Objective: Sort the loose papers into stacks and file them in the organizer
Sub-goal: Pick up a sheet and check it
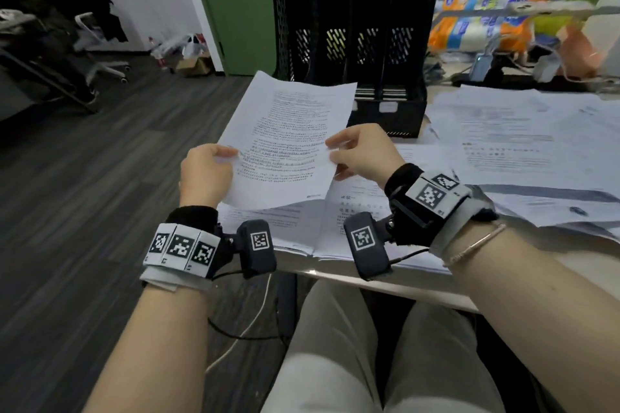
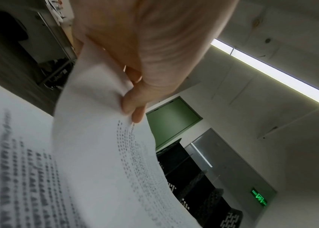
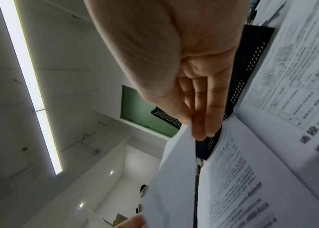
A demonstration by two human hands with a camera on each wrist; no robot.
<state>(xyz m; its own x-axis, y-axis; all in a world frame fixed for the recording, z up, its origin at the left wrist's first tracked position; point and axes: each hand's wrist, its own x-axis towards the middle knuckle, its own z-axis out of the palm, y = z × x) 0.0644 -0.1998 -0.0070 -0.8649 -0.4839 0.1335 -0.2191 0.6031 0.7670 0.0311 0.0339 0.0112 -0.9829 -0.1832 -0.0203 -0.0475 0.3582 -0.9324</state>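
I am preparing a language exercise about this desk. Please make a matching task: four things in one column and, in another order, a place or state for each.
1. printed sheet
2. black organizer
3. loose papers
4. green door

a. spread flat on the desk
b. upright at the desk's far edge
c. held up by both hands
d. behind the desk, in the wall

Pairs: 1-c, 2-b, 3-a, 4-d

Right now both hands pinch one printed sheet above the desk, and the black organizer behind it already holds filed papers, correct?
Not quite. The left hand and right hand do pinch the printed sheet above the desk, but the head view shows the black organizer slots empty.
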